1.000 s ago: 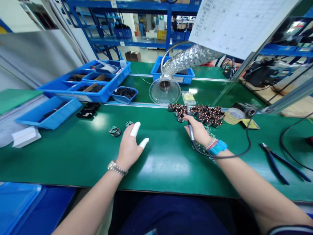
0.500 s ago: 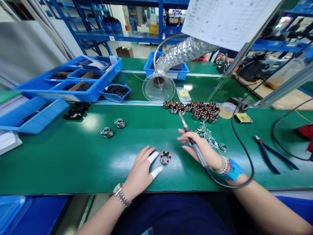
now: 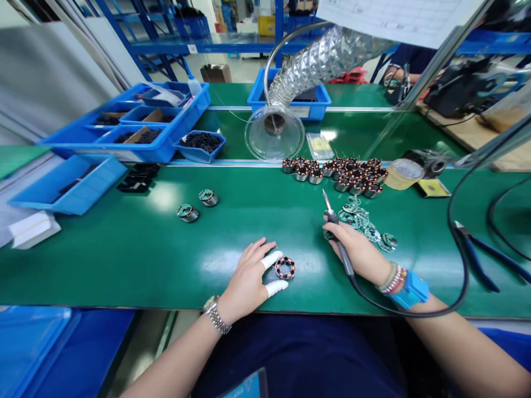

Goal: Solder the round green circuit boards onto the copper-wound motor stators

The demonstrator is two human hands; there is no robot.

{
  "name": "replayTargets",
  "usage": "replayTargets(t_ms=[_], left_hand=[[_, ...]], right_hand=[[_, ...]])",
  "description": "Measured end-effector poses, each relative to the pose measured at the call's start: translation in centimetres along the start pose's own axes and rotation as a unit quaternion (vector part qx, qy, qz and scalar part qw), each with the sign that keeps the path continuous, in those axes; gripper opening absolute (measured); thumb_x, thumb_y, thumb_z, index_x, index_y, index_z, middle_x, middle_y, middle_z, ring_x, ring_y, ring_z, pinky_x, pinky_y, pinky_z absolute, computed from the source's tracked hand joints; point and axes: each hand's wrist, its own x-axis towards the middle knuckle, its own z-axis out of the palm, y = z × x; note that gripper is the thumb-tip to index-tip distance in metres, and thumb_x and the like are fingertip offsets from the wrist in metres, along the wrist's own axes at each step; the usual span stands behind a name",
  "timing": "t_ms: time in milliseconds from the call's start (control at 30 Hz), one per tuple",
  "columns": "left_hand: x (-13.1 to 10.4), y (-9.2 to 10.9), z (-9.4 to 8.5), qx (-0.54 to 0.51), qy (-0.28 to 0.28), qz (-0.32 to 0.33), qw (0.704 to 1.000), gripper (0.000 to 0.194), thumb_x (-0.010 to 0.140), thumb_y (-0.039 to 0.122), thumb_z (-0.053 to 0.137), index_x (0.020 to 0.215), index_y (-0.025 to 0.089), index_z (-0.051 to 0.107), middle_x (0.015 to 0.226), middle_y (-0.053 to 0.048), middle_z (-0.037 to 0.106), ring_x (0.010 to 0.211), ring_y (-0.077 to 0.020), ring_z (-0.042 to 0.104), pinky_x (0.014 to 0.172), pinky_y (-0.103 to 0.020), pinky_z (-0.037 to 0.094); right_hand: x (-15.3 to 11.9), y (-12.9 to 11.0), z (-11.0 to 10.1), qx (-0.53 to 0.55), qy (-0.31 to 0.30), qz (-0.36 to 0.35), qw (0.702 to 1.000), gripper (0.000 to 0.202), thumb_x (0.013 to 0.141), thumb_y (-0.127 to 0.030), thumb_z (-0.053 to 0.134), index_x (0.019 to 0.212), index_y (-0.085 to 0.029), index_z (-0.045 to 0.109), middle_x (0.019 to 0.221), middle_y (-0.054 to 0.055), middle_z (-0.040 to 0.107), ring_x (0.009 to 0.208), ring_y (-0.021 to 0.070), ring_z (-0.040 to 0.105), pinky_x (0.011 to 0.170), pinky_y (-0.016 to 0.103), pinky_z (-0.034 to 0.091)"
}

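Though between hands (image 3: 357, 253), copper-wound ring (image 3: 286, 276) nearer left (image 3: 245, 287)

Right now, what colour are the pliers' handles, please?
The handles are dark blue, clearest in the head view.

— What's on the left hand (image 3: 246, 279)?
— White finger cots (image 3: 272, 260) on thumb and forefinger, and a metal link watch (image 3: 216, 315) in silver and gold tones at the wrist.
— And the right hand (image 3: 360, 253)?
— Slim beaded bracelets (image 3: 393, 278), some pale, some reddish, next to a chunky bright-blue wristband (image 3: 410, 290).
— Clothing?
— A dark navy garment (image 3: 315, 354), with a dark-edged blue badge (image 3: 248, 388) partly in view.
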Motion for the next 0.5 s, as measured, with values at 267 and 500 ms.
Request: replayTargets(t_ms=[267, 500], left_hand=[[0.1, 0.3, 0.4, -0.074, 0.021, 0.008, 0.997, 0.047, 0.070, 0.041, 0.065, 0.111, 0.021, 0.055, 0.115, -0.010, 0.057, 0.120, -0.0290, 0.039, 0.099, -0.052, 0.033], [0.8, 1.0, 0.6, -0.085, -0.013, 0.027, 0.996, 0.049, 0.068, 0.042, 0.066, 0.111, 0.021, 0.054, 0.116, -0.009, 0.057, 0.121, -0.0296, 0.039, 0.100, -0.054, 0.030]], right_hand=[[-2.7, -3.7, 0.7, 0.001, 0.030, 0.036, 0.999, 0.030, 0.081, -0.028, 0.052, 0.108, -0.016, 0.047, 0.095, 0.013, 0.058, 0.084, 0.0228, 0.058, 0.070, 0.039, 0.052], [-3.9, -1.9, 0.1, 0.156, -0.029, -0.022, 0.987, 0.032, 0.082, -0.016, 0.048, 0.113, -0.020, 0.039, 0.130, 0.013, 0.047, 0.118, 0.0198, 0.047, 0.093, 0.039, 0.046]])
